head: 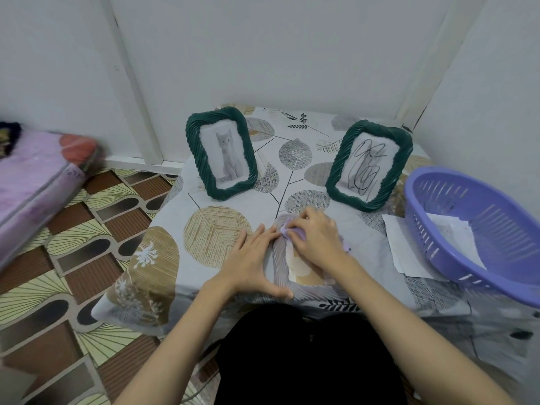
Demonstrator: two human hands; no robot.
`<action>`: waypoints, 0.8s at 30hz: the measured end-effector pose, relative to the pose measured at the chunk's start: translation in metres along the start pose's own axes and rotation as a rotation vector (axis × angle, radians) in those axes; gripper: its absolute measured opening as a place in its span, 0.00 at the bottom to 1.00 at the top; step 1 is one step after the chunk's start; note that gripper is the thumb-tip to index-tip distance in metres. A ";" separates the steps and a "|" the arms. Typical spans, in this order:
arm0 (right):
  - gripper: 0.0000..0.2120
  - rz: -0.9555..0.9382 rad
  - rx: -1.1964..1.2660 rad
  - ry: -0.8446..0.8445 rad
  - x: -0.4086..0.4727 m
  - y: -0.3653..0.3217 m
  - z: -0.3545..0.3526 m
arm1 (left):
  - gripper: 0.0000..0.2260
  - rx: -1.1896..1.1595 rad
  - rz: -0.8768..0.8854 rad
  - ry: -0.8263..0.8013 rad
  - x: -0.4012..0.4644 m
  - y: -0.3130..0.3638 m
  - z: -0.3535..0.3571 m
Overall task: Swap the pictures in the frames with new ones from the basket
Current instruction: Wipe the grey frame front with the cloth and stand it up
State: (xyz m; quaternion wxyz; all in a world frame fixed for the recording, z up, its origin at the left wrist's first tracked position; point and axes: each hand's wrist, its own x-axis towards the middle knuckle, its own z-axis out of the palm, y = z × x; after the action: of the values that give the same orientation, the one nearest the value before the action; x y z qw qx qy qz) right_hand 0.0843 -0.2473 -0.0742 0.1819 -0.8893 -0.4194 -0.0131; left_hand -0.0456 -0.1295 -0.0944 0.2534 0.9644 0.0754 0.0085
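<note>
Fingers of the left hand (251,258) lie straight and flat against a lilac frame (282,258) lying at lower centre; the right hand (314,235) curls its fingertips onto the frame's top edge. At right sits the purple basket (479,229) holding paper sheets (455,235).

green frames (221,153), purple basket (479,229), leaf-patterned tablecloth (216,235)

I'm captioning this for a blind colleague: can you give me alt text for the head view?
A person's left hand and right hand work on a pale frame lying flat on a leaf-print table. Behind it stand two green frames, one with a cat picture, one scribbled over; a purple basket holds papers at right.
</note>
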 end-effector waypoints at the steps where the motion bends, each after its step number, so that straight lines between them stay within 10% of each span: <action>1: 0.16 -0.024 0.037 -0.009 -0.010 0.002 0.000 | 0.56 0.023 0.003 0.032 -0.001 0.000 0.002; 24: 0.16 -0.176 0.152 -0.107 -0.053 0.008 -0.012 | 0.50 -0.008 -0.035 0.082 -0.014 0.011 0.012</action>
State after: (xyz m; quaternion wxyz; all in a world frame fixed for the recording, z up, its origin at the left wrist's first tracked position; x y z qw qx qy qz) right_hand 0.0575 -0.2956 -0.0751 0.2241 -0.8322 -0.5047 0.0503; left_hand -0.0571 -0.1466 -0.0988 0.2540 0.9608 0.1023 0.0440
